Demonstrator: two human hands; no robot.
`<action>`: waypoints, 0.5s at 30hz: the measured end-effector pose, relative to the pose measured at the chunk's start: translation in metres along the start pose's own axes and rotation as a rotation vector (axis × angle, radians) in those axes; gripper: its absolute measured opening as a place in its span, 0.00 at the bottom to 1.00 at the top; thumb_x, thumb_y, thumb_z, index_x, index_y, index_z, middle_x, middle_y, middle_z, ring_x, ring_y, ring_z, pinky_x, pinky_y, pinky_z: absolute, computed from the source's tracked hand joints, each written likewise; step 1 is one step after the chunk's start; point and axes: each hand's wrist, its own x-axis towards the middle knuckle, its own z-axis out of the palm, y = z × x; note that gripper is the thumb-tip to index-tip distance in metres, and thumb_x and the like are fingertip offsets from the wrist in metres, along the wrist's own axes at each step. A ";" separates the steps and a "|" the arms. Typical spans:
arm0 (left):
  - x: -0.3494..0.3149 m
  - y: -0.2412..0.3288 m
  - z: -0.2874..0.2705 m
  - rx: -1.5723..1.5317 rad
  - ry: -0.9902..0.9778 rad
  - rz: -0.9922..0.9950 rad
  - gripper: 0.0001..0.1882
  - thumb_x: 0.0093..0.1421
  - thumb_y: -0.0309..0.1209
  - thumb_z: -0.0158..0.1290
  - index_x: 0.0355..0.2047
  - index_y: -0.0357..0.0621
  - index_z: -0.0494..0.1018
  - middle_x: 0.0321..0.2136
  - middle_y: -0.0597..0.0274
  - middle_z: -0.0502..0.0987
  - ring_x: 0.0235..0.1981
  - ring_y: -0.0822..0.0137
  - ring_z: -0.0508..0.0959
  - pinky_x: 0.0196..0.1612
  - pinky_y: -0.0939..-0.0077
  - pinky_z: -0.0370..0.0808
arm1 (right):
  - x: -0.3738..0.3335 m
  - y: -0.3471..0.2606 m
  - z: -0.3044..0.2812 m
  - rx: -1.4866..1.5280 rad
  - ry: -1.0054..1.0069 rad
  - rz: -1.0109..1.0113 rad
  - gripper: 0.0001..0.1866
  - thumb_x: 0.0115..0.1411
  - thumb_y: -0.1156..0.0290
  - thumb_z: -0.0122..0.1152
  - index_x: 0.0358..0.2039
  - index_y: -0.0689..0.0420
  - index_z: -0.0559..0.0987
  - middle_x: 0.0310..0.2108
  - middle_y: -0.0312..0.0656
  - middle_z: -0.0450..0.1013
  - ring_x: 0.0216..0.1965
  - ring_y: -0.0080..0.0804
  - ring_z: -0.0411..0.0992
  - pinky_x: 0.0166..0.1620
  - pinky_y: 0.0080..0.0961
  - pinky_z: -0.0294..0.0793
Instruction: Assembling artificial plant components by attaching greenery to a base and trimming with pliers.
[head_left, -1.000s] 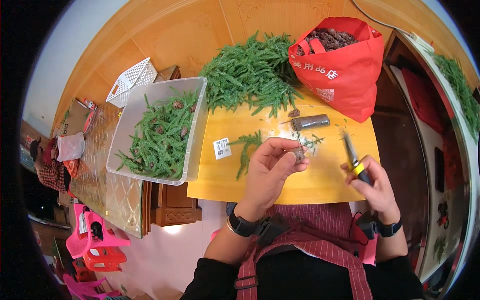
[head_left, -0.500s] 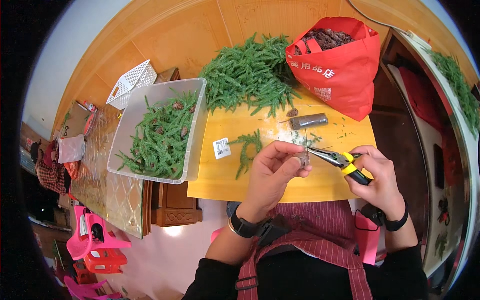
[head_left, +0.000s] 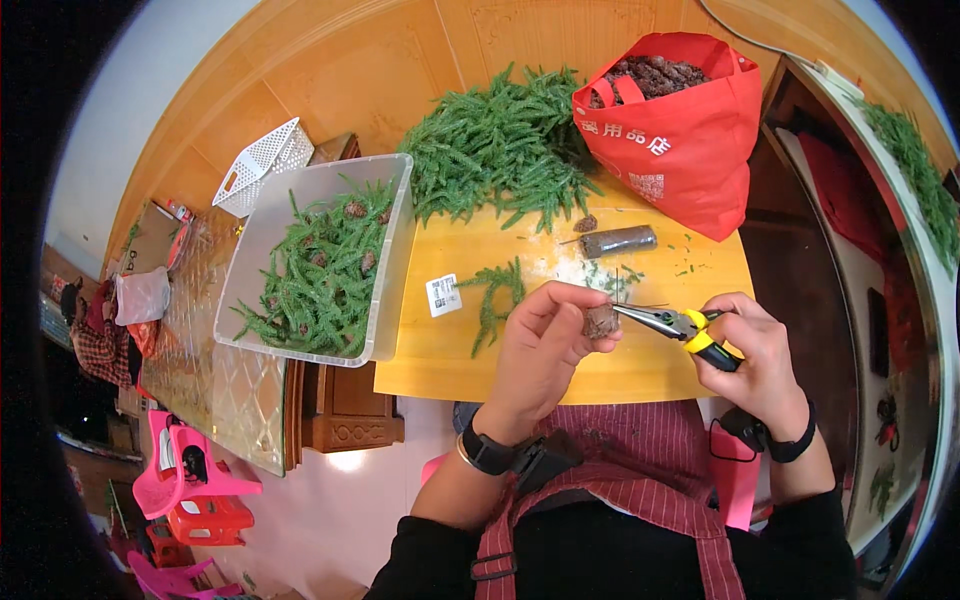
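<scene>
My left hand pinches a small brown pine cone above the near part of the yellow table. Thin dark wire sticks out from the cone toward the right. In my right hand are long-nose pliers with yellow and black handles. Their tips meet the wire beside the cone. Behind my hands lies a roll of dark wire in clear wrapping, with a loose pine cone near it. A green artificial pine sprig rests left of my left hand, beside a white label.
A large pile of green sprigs covers the table's back. At back right stands a red bag full of pine cones. A translucent bin of sprigs with cones stands left, near a white basket. A person is at far left.
The wire that stood up from the cone now points to the right. My left hand has turned the cone slightly, and the plier tips have shifted a little at it.
</scene>
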 end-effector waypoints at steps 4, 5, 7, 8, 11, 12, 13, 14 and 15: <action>0.003 0.004 -0.002 -0.127 -0.008 -0.138 0.11 0.60 0.32 0.43 0.39 0.37 0.66 0.32 0.55 0.73 0.29 0.70 0.74 0.31 0.85 0.72 | -0.001 0.003 0.002 -0.029 0.011 -0.019 0.09 0.34 0.81 0.59 0.17 0.60 0.67 0.18 0.43 0.68 0.28 0.41 0.71 0.29 0.26 0.70; 0.003 0.006 -0.001 -0.112 -0.020 -0.222 0.11 0.61 0.33 0.43 0.38 0.37 0.66 0.31 0.55 0.73 0.28 0.71 0.74 0.30 0.86 0.71 | -0.001 0.003 0.003 -0.034 0.018 -0.021 0.09 0.34 0.81 0.58 0.17 0.60 0.67 0.18 0.44 0.68 0.27 0.41 0.71 0.28 0.26 0.69; 0.003 0.005 -0.002 -0.090 -0.015 -0.200 0.10 0.60 0.31 0.43 0.38 0.37 0.66 0.30 0.55 0.73 0.27 0.71 0.73 0.30 0.86 0.71 | -0.003 0.004 0.004 -0.017 0.018 -0.003 0.09 0.34 0.81 0.58 0.17 0.61 0.67 0.18 0.44 0.68 0.26 0.41 0.71 0.27 0.26 0.69; 0.003 0.004 -0.002 -0.068 -0.011 -0.178 0.09 0.60 0.30 0.43 0.38 0.37 0.66 0.29 0.56 0.73 0.27 0.72 0.72 0.30 0.85 0.70 | -0.005 0.005 0.005 0.000 0.019 0.014 0.09 0.34 0.81 0.58 0.17 0.61 0.67 0.18 0.44 0.68 0.25 0.41 0.71 0.27 0.26 0.69; 0.003 -0.004 -0.002 -0.051 0.009 -0.063 0.07 0.58 0.26 0.45 0.37 0.37 0.67 0.29 0.57 0.72 0.28 0.72 0.71 0.31 0.84 0.69 | -0.004 0.003 0.010 0.025 0.042 0.055 0.09 0.35 0.81 0.58 0.17 0.62 0.66 0.19 0.45 0.68 0.24 0.40 0.70 0.26 0.25 0.68; 0.004 -0.005 -0.001 -0.050 0.009 -0.064 0.07 0.58 0.26 0.45 0.37 0.37 0.67 0.29 0.57 0.72 0.28 0.72 0.71 0.31 0.84 0.69 | -0.004 0.003 0.010 0.026 0.042 0.055 0.09 0.35 0.81 0.58 0.17 0.62 0.66 0.19 0.45 0.68 0.24 0.40 0.70 0.26 0.25 0.68; 0.004 -0.005 0.001 -0.023 0.023 0.008 0.07 0.56 0.23 0.46 0.36 0.37 0.67 0.31 0.56 0.71 0.28 0.71 0.71 0.32 0.83 0.69 | -0.005 0.003 0.011 0.027 0.020 0.077 0.09 0.35 0.81 0.58 0.17 0.63 0.66 0.19 0.46 0.68 0.23 0.39 0.69 0.25 0.24 0.67; 0.004 -0.006 0.002 0.004 0.036 0.079 0.07 0.54 0.20 0.48 0.35 0.37 0.67 0.32 0.56 0.71 0.29 0.71 0.71 0.33 0.82 0.69 | -0.005 0.003 0.011 0.027 -0.002 0.099 0.09 0.36 0.81 0.58 0.17 0.63 0.66 0.20 0.46 0.68 0.22 0.39 0.69 0.25 0.23 0.67; 0.005 -0.006 0.003 0.004 0.035 0.079 0.07 0.54 0.20 0.48 0.35 0.37 0.67 0.32 0.56 0.71 0.29 0.71 0.71 0.33 0.82 0.69 | -0.005 0.003 0.011 0.027 -0.001 0.099 0.09 0.36 0.81 0.58 0.17 0.63 0.66 0.20 0.46 0.68 0.22 0.39 0.69 0.25 0.23 0.67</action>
